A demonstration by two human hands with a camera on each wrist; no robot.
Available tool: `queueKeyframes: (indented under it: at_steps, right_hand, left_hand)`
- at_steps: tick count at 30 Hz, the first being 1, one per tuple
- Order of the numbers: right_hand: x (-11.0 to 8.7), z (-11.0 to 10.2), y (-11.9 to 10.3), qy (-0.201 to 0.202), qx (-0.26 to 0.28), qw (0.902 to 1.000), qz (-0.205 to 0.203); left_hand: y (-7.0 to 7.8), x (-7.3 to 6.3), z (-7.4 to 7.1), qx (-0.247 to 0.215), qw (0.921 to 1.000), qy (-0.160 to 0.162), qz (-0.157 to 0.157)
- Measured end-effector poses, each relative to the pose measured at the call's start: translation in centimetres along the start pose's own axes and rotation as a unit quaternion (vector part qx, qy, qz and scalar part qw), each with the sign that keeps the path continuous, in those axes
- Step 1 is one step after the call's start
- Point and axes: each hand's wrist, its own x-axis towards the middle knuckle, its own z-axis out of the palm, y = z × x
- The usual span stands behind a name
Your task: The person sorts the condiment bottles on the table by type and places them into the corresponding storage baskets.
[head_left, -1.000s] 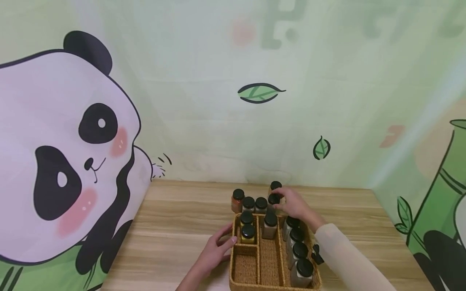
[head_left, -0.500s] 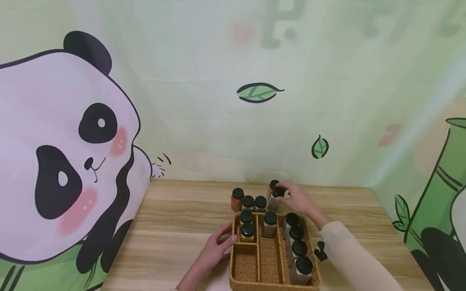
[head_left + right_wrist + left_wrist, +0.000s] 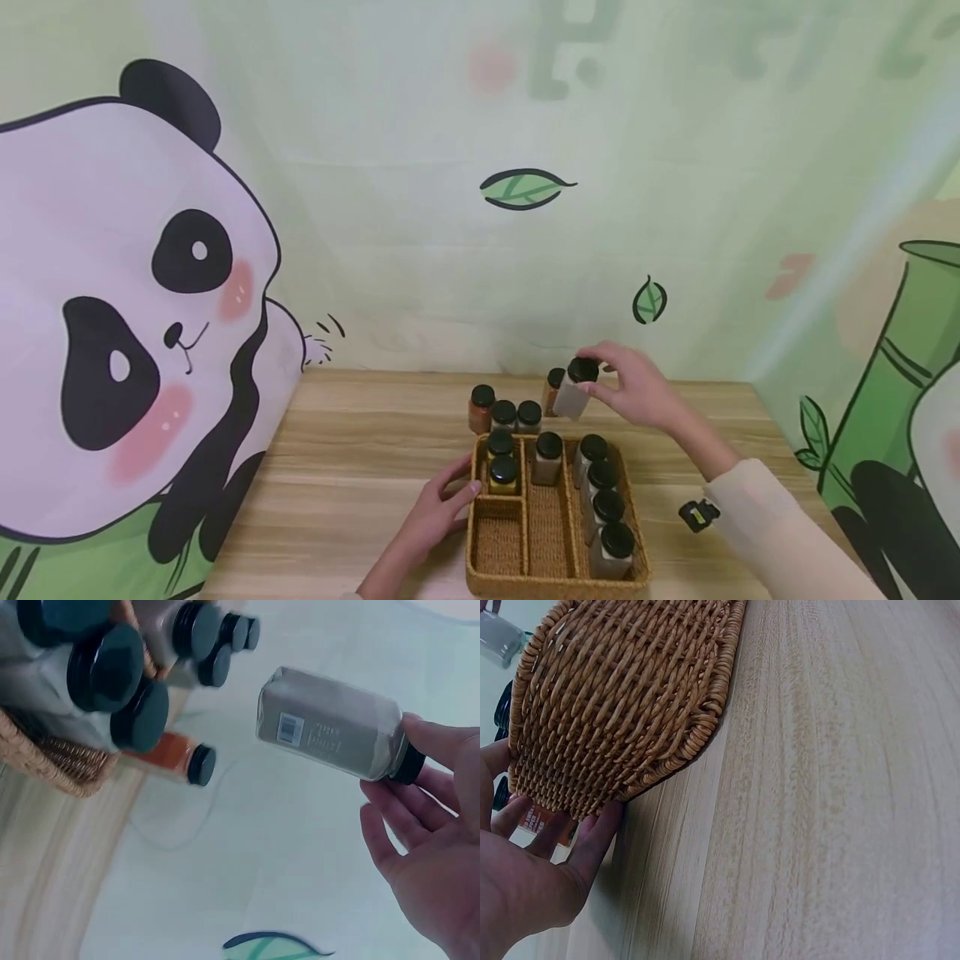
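Note:
My right hand [image 3: 633, 390] pinches a clear spice jar [image 3: 326, 724] of greyish powder by its black lid. The jar hangs tilted above the table, behind the wicker basket [image 3: 551, 583]; a barcode label shows on its side in the right wrist view. At the basket's left side, my left hand [image 3: 435, 512] rests with its fingers spread against the woven wall [image 3: 615, 697]. Several jars [image 3: 607, 507] fill the basket's right column. One jar [image 3: 548, 458] stands at the back of the middle column, and two yellow-filled jars [image 3: 502, 475] share the back left compartment.
Behind the basket on the wooden table [image 3: 360, 467] stand a jar with red contents [image 3: 482, 408], two short jars [image 3: 516, 417] and an orange-brown jar [image 3: 553, 392]. A small black object [image 3: 698, 515] shows beside the right sleeve. A panda-printed backdrop [image 3: 420, 250] rises behind the table.
My right hand has lifted the greyish jar from among the jars behind the basket and moved it up and to the right. The left hand stays at the basket's side.

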Motion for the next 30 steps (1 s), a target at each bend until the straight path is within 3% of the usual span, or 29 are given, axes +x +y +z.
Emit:
queueKeyframes:
  at_steps: [5,12,22,30]
  right_hand:
    - [-1.4,0.7,-2.8,-0.029,0.001,0.9992,-0.027]
    - [-4.1,3.8,-4.8,-0.071,0.015,0.9973,-0.016]
    - [-6.2,7.9,-3.3,-0.095,0.037,0.9948,-0.011]
    - [-6.6,9.9,-1.5,-0.101,0.013,0.9945,-0.027]
  left_hand:
    - [0.2,-0.1,-0.2,0.001,1.0,0.003,0.001]
    - [0.1,0.0,-0.3,0.005,1.0,-0.003,0.003]
    - [0.3,-0.1,-0.4,0.005,1.0,-0.005,-0.002]
    - [0.3,-0.1,-0.3,0.003,1.0,-0.002,-0.005]
